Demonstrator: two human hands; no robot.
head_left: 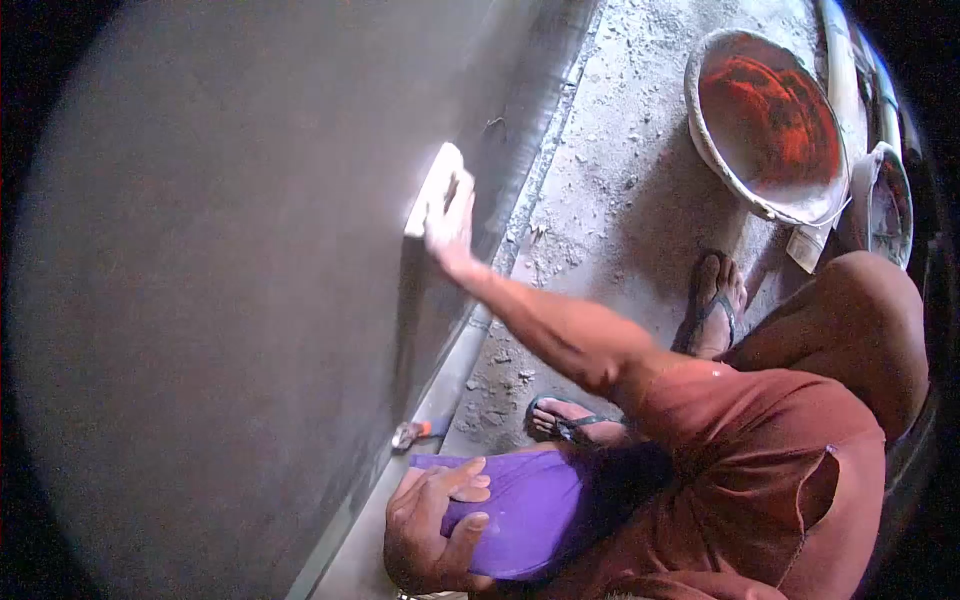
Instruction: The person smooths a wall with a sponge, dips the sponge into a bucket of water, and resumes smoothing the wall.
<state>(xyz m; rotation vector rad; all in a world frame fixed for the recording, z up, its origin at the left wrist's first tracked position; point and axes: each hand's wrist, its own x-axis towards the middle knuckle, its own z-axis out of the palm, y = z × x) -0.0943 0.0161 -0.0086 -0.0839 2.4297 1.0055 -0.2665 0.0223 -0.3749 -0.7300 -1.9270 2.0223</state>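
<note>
Grey, smooth plaster covers the wall [220, 300] that fills the left of the head view, and along its foot runs a pale ledge [470, 350] that parts it from the gritty floor [620, 180]. On that floor we see a big round pan [770, 125], rust-red inside, near the top right, with a smaller bowl [890, 205] just beside it at the edge. A small tool with an orange handle [418, 432] lies at the base of the wall, near our left hand.

Our right hand [450, 225] reaches forward with the arm stretched out long, pressing a pale flat float [432, 188] against the wall; the fingers lie together over its back, clamped on it. Our left hand [435, 525] rests on the purple cloth [525, 510] over the knee, fingers loosely spread and holding nothing. Both feet in sandals [712, 310] stand on the floor, well apart from the pan.

The wall spreads wide and bare above and left of the float. To the right the ledge lies close below it, and our own knees crowd the lower right corner.
</note>
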